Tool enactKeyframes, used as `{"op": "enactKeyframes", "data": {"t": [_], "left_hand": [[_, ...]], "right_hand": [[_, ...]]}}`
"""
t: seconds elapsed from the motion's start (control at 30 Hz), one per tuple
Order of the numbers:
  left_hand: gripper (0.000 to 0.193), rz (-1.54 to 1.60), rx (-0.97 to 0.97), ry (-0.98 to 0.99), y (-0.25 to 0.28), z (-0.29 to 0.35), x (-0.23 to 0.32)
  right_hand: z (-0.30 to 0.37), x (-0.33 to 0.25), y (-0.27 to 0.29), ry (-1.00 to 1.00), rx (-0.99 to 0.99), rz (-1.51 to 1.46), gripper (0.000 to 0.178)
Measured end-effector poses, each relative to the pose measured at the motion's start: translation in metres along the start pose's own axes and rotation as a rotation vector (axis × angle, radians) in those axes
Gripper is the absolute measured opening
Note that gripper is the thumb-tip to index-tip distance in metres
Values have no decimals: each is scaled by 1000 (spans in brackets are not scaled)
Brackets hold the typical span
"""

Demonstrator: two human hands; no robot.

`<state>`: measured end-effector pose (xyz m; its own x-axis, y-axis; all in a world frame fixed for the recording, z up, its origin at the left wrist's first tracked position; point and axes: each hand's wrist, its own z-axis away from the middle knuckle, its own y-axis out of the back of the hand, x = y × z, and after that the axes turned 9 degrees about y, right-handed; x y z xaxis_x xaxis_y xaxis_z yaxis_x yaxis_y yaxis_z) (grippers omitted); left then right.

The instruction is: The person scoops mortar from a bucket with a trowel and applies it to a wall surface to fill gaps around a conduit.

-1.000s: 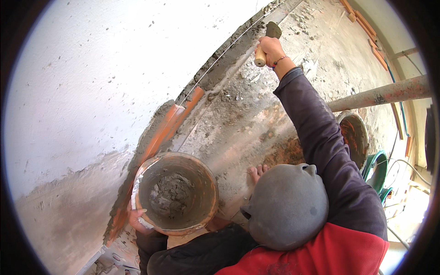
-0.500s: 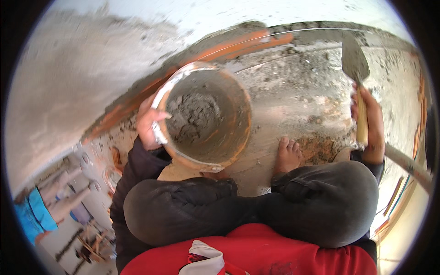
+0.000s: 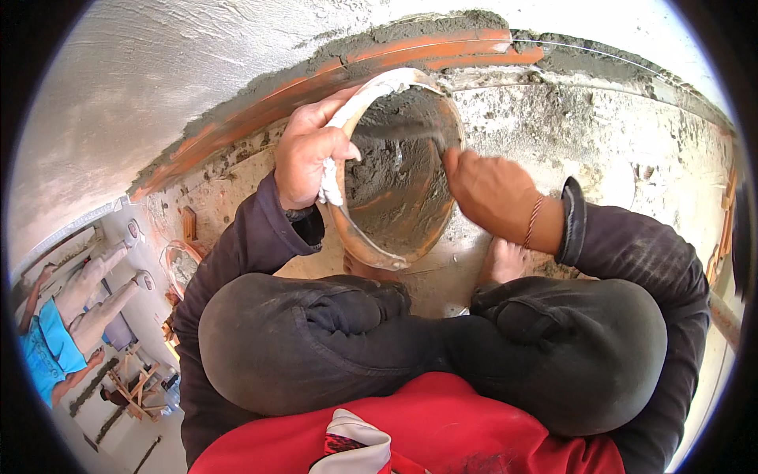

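A round bucket [image 3: 433, 223] with a whitish, crusted rim is tilted between my knees and the wall, its mouth turned toward me. Wet grey mortar [image 3: 380, 172] coats its inside. My left hand [image 3: 310, 156] grips the rim on the left, thumb hooked over the edge. With my right hand [image 3: 499, 192], closed in a fist, I hold a trowel [image 3: 400, 131]. Its blade, smeared by motion, reaches into the bucket across the mortar. The trowel's handle is hidden inside my fist.
Orange bricks [image 3: 426, 51] bedded in grey mortar run along the wall base, with a taut string [image 3: 584, 52] above. My bare foot [image 3: 505, 261] rests on the mortar-spattered floor [image 3: 553, 134]. At far left are a person in blue [image 3: 59, 336] and a wooden sawhorse-like frame [image 3: 140, 391].
My right hand has swung left from the far right, bringing the trowel into the bucket. My left hand has raised and tilted the bucket, shifting it slightly right toward the wall.
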<state>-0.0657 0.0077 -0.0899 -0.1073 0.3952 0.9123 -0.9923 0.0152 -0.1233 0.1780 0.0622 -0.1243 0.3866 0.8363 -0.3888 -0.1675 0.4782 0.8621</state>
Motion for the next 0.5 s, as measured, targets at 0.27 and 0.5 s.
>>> {"op": "enactKeyframes", "data": {"t": [0.27,0.5], "left_hand": [[76,103,23,46,9,11,-5],[77,165,68,-1,0,6,-9]], "right_hand": [[9,-6,7,102,23,-60,18],[13,8,9,166,-105,-191,20]]}}
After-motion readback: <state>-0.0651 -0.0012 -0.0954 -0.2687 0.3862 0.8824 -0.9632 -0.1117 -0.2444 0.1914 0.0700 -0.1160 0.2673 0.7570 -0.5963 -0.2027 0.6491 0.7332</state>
